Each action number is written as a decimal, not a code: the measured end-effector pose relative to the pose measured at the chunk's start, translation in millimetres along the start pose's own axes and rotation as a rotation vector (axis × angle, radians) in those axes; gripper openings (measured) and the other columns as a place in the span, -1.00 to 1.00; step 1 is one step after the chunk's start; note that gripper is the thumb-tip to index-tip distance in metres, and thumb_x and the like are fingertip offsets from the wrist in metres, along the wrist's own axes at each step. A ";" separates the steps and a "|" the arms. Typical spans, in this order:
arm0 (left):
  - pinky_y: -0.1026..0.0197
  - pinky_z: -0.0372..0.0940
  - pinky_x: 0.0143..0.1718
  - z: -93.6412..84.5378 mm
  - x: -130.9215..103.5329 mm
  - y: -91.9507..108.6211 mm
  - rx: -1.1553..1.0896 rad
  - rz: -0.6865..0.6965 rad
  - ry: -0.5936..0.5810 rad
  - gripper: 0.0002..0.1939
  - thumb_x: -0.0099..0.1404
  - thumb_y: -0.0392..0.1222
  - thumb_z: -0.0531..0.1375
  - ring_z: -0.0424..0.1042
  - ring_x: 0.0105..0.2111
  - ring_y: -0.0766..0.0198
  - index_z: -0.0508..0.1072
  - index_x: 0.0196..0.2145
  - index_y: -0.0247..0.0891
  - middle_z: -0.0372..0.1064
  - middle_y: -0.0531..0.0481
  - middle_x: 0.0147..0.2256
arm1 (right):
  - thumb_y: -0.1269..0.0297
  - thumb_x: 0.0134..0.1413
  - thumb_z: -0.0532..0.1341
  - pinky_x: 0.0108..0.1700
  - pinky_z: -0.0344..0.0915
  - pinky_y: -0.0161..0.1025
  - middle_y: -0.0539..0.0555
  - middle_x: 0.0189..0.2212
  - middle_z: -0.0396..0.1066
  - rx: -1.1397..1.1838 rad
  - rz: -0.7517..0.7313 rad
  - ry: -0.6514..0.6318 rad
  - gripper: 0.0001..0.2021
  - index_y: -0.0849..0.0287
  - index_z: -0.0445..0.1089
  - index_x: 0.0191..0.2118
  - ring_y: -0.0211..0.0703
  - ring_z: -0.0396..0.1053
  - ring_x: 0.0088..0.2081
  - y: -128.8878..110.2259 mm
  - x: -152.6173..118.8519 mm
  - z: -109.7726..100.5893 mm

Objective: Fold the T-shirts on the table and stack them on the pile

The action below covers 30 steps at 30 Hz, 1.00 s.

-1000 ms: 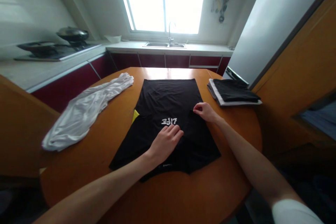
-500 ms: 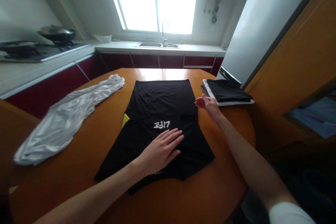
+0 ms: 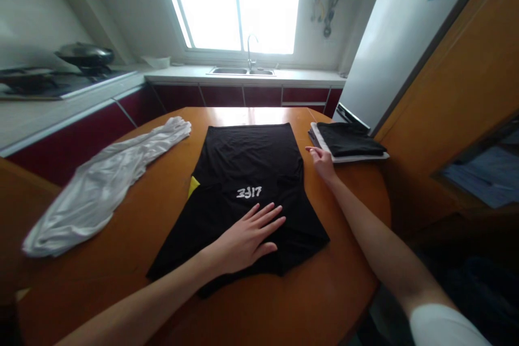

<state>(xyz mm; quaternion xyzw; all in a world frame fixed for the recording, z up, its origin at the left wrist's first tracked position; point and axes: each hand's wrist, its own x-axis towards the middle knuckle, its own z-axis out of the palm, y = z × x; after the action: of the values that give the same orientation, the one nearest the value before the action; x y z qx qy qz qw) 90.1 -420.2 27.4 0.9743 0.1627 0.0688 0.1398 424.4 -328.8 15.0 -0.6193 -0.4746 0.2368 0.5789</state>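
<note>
A black T-shirt (image 3: 251, 154) lies spread on the wooden table, its collar end toward me. White lettering on it reads upside down from here, and a yellow patch (image 3: 193, 185) shows at its left side. My left hand (image 3: 251, 238) rests flat on the shirt just below the lettering, fingers spread. To the right of the shirt, over the tabletop, is my right hand (image 3: 322, 163), apart from the cloth. Its fingers are loosely bent toward the left, with nothing visible in them. Close beyond it sits a stack of folded clothes (image 3: 352, 140), black on top with white beneath.
A crumpled white garment (image 3: 109, 184) lies along the left of the table (image 3: 324, 303). Behind stand a counter with a sink (image 3: 243, 71) and a stove with a covered pan (image 3: 84, 55). A fridge (image 3: 389, 38) rises at the right.
My right hand has turned slightly, and its fingers are a little farther from the shirt's edge. On the shirt, the left hand's fingers have spread slightly. The view has shifted a little.
</note>
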 end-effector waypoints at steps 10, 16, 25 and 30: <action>-0.02 0.07 0.37 -65.5 -41.7 -99.8 0.059 -0.539 0.416 -0.49 0.46 -0.17 -0.06 0.21 0.31 0.10 0.36 0.25 -0.37 0.28 -0.18 0.27 | 0.23 0.36 -0.08 0.40 -0.13 0.26 0.27 0.40 0.03 -0.761 -0.196 -0.207 -0.45 0.33 0.16 0.36 0.10 -0.08 0.43 -5.0 -29.8 25.4; 0.09 0.13 0.34 -58.5 -51.2 -135.3 0.011 -0.631 0.434 -0.51 0.40 -0.18 -0.04 0.32 0.24 0.15 0.48 0.15 -0.34 0.37 -0.13 0.20 | 0.22 0.37 -0.11 0.40 -0.10 0.19 0.27 0.39 0.06 -0.754 -0.274 -0.182 -0.44 0.35 0.15 0.36 0.08 -0.05 0.42 -20.1 -44.5 29.4; -0.28 -0.19 0.38 -13.4 -37.4 -122.1 0.130 -0.697 0.136 -0.28 0.47 0.17 -0.08 -0.25 0.44 -0.08 0.05 0.42 -0.32 -0.19 -0.21 0.44 | 0.06 0.40 -0.09 0.40 -0.27 0.30 0.28 0.44 -0.11 -0.889 -0.107 -0.416 -0.37 0.33 0.02 0.42 0.11 -0.21 0.46 -3.6 -53.4 39.1; -0.33 -0.21 0.37 -18.6 -41.5 -131.9 0.197 -0.705 0.162 -0.28 0.49 0.19 -0.15 -0.25 0.44 -0.08 0.01 0.44 -0.26 -0.21 -0.20 0.44 | 0.00 0.41 -0.17 0.40 -0.22 0.30 0.26 0.45 -0.14 -0.817 -0.058 -0.316 -0.35 0.29 0.00 0.43 0.11 -0.20 0.46 -3.2 -39.7 26.3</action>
<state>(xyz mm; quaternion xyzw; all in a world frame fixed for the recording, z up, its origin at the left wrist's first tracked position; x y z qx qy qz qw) 8.5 -309.8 2.5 0.8586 0.5046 0.0773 0.0470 383.9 -350.5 2.1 -0.7399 -0.6292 0.1051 0.2133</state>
